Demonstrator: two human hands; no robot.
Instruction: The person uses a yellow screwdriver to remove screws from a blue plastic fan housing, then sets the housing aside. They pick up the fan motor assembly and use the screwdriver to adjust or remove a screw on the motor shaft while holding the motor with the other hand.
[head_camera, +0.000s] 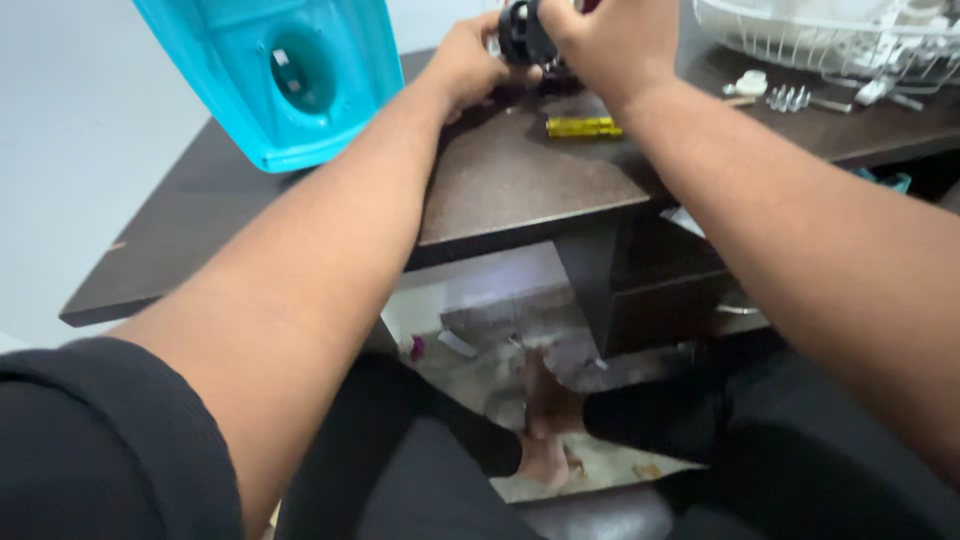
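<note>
Both my hands reach to the far side of a dark brown desk (500, 190). My left hand (468, 62) and my right hand (600, 40) are closed around a small black round part (522, 35) at the top edge of the view. The part is mostly hidden by my fingers. A yellow tool handle (583, 126) lies on the desk just below my hands.
A turquoise plastic housing (290, 75) with a round hole stands at the back left. A white wire grille (830, 40) sits at the back right, with loose screws (788, 97) and a small white cap (750, 82) beside it. My legs and a bare foot (545, 420) are under the desk.
</note>
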